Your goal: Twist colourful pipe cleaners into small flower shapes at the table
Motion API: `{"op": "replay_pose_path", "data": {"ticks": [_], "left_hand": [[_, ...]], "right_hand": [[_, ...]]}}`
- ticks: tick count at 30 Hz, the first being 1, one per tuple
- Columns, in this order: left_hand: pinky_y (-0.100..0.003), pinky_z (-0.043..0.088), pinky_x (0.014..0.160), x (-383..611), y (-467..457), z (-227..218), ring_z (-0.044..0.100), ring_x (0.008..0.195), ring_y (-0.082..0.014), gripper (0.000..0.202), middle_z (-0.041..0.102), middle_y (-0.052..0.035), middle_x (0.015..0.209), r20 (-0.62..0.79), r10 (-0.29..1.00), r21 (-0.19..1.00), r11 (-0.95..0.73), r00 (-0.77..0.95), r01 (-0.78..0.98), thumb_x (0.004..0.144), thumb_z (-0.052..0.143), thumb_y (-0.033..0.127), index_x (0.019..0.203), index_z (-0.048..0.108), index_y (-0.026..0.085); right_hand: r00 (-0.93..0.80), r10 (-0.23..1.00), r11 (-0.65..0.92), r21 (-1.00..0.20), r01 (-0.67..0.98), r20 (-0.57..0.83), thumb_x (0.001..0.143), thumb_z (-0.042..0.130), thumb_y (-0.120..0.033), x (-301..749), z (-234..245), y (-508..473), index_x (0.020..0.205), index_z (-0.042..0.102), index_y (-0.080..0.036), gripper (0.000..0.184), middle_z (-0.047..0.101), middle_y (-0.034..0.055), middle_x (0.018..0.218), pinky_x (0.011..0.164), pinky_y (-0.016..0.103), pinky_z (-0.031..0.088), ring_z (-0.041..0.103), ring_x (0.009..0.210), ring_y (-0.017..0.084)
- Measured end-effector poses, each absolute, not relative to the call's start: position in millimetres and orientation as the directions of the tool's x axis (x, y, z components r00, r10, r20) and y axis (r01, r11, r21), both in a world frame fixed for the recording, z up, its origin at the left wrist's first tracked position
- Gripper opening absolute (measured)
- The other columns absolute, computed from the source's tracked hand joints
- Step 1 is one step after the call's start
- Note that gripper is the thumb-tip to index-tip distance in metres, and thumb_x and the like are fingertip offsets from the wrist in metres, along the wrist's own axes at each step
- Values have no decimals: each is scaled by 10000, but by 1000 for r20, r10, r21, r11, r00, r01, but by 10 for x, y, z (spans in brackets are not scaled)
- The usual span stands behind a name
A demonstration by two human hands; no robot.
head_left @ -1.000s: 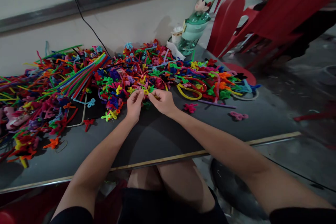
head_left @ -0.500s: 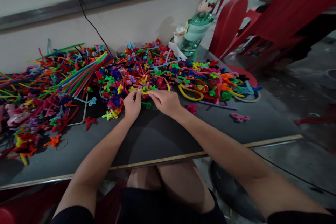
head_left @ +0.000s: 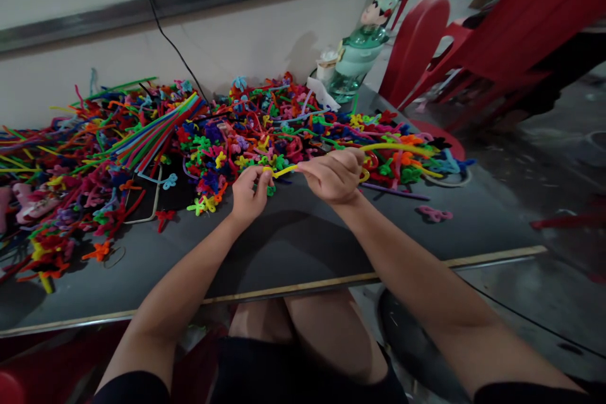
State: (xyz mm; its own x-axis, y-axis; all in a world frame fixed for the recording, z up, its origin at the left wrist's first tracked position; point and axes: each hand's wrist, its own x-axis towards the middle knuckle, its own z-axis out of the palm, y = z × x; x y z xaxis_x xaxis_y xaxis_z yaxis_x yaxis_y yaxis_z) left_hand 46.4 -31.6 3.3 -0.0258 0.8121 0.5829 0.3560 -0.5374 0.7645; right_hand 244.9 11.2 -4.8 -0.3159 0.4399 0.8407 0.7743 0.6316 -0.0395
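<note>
My left hand (head_left: 250, 192) pinches one end of a yellow pipe cleaner (head_left: 283, 171) at the near edge of a big heap of coloured pipe cleaners (head_left: 265, 132). My right hand (head_left: 334, 173) is closed around the same yellow stem, which runs on to the right past my fist. Both hands hover just above the dark table (head_left: 293, 246). A bundle of straight multicoloured stems (head_left: 151, 136) lies left of my hands.
A green bottle with a cartoon-figure cap (head_left: 360, 50) stands at the far table corner by the wall. Red plastic chairs (head_left: 473, 38) stand to the right. A pink twisted piece (head_left: 433, 213) lies alone on the table. A black cable (head_left: 165, 38) runs down the wall.
My hands have drawn a yellow pipe cleaner out of the heap; my right hand moved right and closed into a fist round it, while the left kept pinching its end.
</note>
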Motion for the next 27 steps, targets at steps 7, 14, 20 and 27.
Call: {"op": "replay_pose_path", "data": {"ticks": [7,14,20,27], "left_hand": [[-221,407,473,475,-286,33,488,469,-77,429,579,5,536,393,919,906,-391,19,163,888,525,522,656,618,173],[-205,431,458,471,-180,-12,573,563,-96,353,669,-27,664,316,881,948,-307,-352,81,822,619,506,755,703,170],[-182,424,427,440,-115,-52,572,552,-88,333,672,-27,686,277,899,961,-268,-341,73,819,634,491,758,688,168],[-187,430,438,437,-78,-135,515,497,-75,291,629,1,632,270,945,962,-256,-184,97,826,631,457,782,668,171]], "right_hand": [[-223,495,609,-153,778,840,927,498,-502,2424,37,148,993,698,-271,312,687,44,794,831,394,400,571,813,212],[-269,506,613,-122,780,820,946,509,-370,2335,90,191,978,726,-290,234,678,24,751,812,378,423,598,826,195],[-256,587,654,-263,710,768,944,486,-330,2220,42,116,971,725,-207,270,716,69,781,699,327,491,652,724,178],[-130,601,635,-372,678,789,943,477,-322,2159,45,112,961,710,-206,262,755,69,892,702,286,541,705,793,179]]}}
